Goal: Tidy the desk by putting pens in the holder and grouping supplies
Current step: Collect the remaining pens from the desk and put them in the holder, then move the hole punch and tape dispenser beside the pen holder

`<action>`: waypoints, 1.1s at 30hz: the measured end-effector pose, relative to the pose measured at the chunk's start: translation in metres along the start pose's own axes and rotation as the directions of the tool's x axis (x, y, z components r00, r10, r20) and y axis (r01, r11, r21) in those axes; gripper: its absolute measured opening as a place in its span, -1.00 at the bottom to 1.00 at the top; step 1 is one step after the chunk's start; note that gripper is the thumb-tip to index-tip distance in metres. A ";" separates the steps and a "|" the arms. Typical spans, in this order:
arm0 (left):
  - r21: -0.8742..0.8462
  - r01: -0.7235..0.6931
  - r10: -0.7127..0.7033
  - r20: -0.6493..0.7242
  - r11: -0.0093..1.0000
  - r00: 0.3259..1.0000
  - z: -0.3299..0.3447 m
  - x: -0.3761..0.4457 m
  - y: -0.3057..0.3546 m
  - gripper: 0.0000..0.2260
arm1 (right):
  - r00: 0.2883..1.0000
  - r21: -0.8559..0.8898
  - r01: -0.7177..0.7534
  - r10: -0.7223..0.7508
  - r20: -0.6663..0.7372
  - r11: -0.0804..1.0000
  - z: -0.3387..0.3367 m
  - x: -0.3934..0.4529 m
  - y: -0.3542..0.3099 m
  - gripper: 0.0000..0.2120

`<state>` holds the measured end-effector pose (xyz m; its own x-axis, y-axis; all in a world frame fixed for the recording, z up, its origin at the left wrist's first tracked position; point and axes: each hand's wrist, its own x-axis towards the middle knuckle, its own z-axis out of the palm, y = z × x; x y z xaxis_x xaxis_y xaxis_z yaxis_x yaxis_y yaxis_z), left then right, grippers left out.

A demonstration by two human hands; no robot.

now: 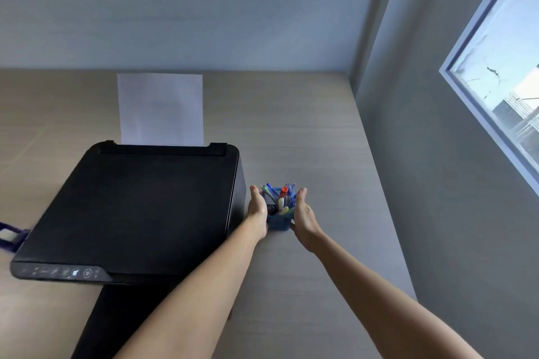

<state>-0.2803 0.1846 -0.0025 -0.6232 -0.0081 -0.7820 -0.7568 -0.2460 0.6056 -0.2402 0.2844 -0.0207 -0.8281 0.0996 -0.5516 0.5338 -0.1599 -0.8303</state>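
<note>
The blue pen holder, full of pens, stands between my flat, open hands: left hand at its nine o'clock, right hand at three, beside the printer.

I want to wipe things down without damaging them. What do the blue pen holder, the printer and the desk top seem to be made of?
Pen holder: likely fine blue mesh, metal or plastic, judging by its grainy walls; too blurred to say which.
Printer: black plastic, matte lid with little glare.
Desk top: pale wood-grain surface, probably laminate; smooth, faint streaks.
</note>
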 end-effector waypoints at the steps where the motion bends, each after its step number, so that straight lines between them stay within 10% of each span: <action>1: 0.011 0.002 -0.002 -0.018 1.000 1.000 0.000 -0.003 0.005 -0.35 | 1.000 0.005 -0.006 0.005 0.008 1.000 0.000 0.003 -0.002 -0.02; 5: 0.083 -0.028 0.029 -0.018 0.996 0.999 0.003 -0.020 0.017 -0.43 | 0.999 -0.042 -0.028 0.029 0.019 0.999 -0.002 0.002 -0.012 0.09; 12: 0.330 -0.265 0.264 0.051 0.906 0.963 0.000 -0.078 0.052 -0.43 | 0.935 -0.308 0.237 -0.303 -0.186 0.921 0.003 -0.040 -0.079 -0.37; 19: 0.286 -0.537 0.508 0.174 0.794 0.844 -0.108 -0.152 0.121 -0.44 | 0.897 -0.450 0.401 -0.442 0.015 0.798 0.105 -0.070 -0.133 -0.35; 33: 0.425 -0.393 0.569 -0.469 0.816 0.675 -0.543 -0.172 0.101 -0.81 | 0.859 -0.628 0.503 -0.261 0.441 0.594 0.478 -0.114 -0.057 -0.51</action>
<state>-0.1426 -0.3650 0.1128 -0.7592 -0.5999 -0.2523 -0.4565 0.2145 0.8635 -0.2576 -0.1876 0.1278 -0.9260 -0.3056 -0.2216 0.0077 0.5718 -0.8204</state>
